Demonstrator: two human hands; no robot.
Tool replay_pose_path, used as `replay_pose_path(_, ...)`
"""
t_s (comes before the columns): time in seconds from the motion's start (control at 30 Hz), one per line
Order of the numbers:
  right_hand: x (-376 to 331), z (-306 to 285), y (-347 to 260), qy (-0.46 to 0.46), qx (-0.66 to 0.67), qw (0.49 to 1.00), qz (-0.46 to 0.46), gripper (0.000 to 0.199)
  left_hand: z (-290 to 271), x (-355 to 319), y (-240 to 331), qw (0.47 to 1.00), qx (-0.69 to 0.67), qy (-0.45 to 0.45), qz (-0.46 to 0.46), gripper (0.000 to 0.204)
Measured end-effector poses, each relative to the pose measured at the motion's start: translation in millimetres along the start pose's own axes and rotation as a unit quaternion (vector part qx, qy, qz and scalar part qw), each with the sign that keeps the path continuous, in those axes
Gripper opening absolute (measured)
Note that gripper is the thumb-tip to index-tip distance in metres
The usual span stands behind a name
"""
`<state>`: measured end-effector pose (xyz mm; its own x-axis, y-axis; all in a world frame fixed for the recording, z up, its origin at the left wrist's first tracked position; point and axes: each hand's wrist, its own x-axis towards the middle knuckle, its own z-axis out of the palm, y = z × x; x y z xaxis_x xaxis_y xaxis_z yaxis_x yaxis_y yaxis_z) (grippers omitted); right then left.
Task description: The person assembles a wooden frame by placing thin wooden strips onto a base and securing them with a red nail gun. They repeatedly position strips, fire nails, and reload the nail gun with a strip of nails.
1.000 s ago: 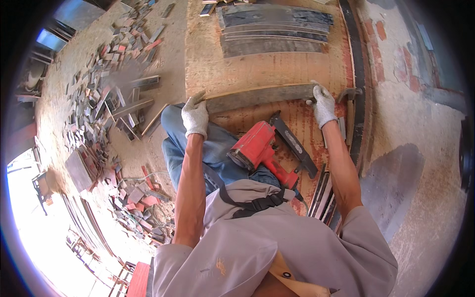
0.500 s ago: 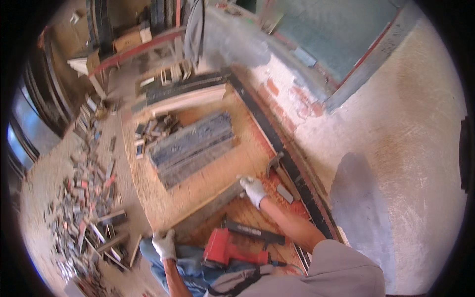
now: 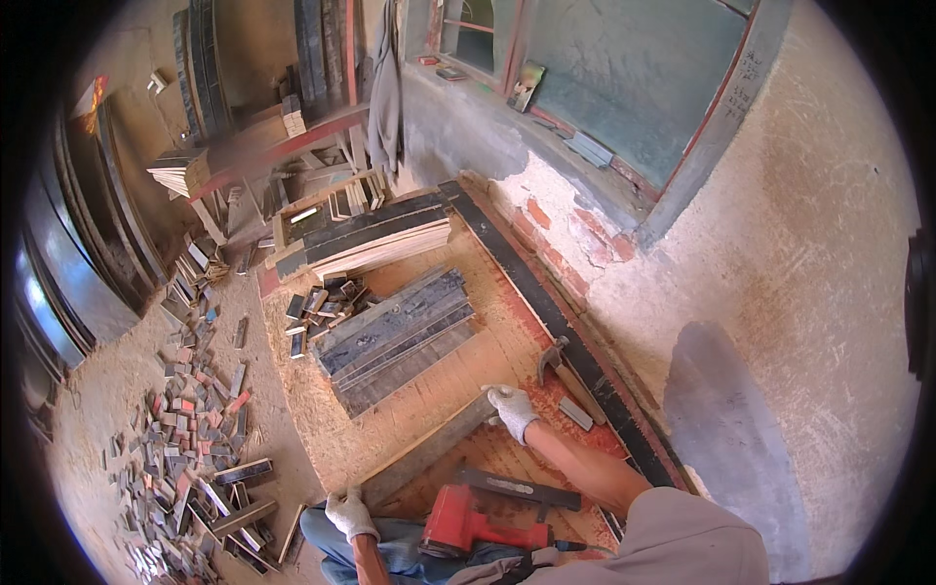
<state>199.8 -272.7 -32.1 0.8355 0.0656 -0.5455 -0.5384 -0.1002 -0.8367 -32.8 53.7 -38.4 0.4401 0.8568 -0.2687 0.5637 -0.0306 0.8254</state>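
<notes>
A long grey wooden board (image 3: 427,455) lies slantwise on the worktable between my two gloved hands. My left hand (image 3: 351,514) is closed around its near left end. At the far right end, my right hand (image 3: 511,409) grips the same board. Close to my lap rests a red nail gun (image 3: 456,524) with a black magazine, touched by neither hand. Right of my right hand are a claw hammer (image 3: 569,376) and a small grey block (image 3: 576,413). Beyond the board lies a group of dark planks (image 3: 395,336) side by side.
Small wood offcuts (image 3: 327,304) are heaped behind the planks, before a stack of long boards (image 3: 380,244). A black rail (image 3: 526,297) edges the worktable's right side along the wall. Many scraps (image 3: 190,429) litter the floor at left. A window (image 3: 634,88) is at upper right.
The whole view has shifted, showing more of the window and back wall. Both hands keep hold of the board, which stays in about the same place on the worktable.
</notes>
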Motion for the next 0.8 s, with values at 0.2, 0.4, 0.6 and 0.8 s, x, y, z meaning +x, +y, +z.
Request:
replay_pose_path(0.2,-5.9,5.1,-2.0,0.003,0.005,1.000,-0.021,0.026,21.4,8.4,-10.4,0.984,-0.134,0.071,-0.093,0.026)
replay_pose_path(0.4,-3.9,3.6,-0.7,-0.002,-0.008,0.999,-0.033,0.027,28.5,10.9,-19.8,0.961,-0.232,0.080,-0.124,0.033)
replay_pose_path(0.6,-3.0,3.4,-1.1,0.002,-0.015,0.999,-0.034,0.027,22.3,5.8,-13.6,0.967,-0.208,0.014,-0.146,0.026)
replay_pose_path(0.8,-6.1,2.3,-2.0,0.011,-0.004,1.000,-0.028,0.027,19.2,-38.7,24.6,0.995,0.004,0.095,0.011,0.027)
